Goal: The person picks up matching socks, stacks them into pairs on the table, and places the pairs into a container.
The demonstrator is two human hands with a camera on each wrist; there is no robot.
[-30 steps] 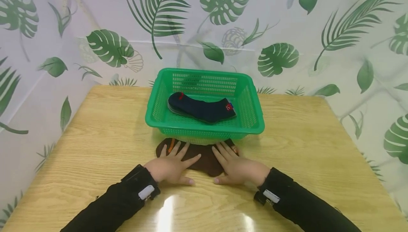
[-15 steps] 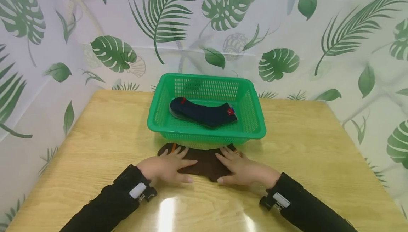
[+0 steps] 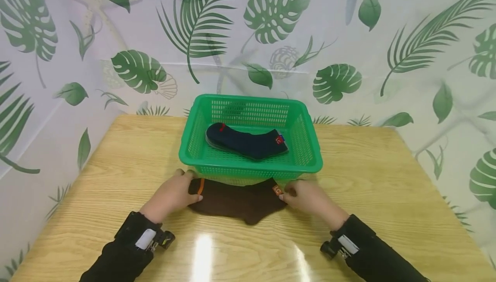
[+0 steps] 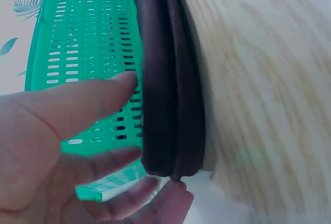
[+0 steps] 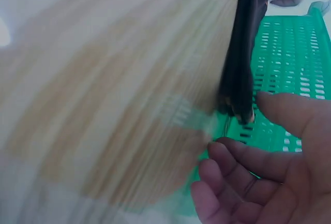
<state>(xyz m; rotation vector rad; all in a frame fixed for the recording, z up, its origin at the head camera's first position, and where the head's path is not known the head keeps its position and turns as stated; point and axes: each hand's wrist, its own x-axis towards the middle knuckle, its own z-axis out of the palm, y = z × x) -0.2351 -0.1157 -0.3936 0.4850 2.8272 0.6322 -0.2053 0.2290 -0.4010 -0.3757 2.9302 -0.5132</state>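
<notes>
A pair of dark brown socks (image 3: 236,200) lies flat on the table, toe end to the left, with an orange stripe at the toe and an orange label at the cuff. Two stacked layers show in the left wrist view. At the toe end is my left hand (image 3: 173,191), its thumb over the top of the socks and its fingers around the end. My right hand (image 3: 306,198) is at the cuff, thumb at the label and loosely bent fingers just past the edge. The right wrist view shows a gap between that thumb and the fingers.
Right behind the brown socks stands a green plastic basket (image 3: 252,166) with slotted walls. Dark navy socks (image 3: 248,142) with a red label lie inside it. The wooden table (image 3: 128,165) meets a leaf-print backdrop (image 3: 290,58) at the back.
Both hands have lifted from lying spread on the brown socks and moved outward, left to the toe end and right to the cuff. The head view has tilted slightly up.
</notes>
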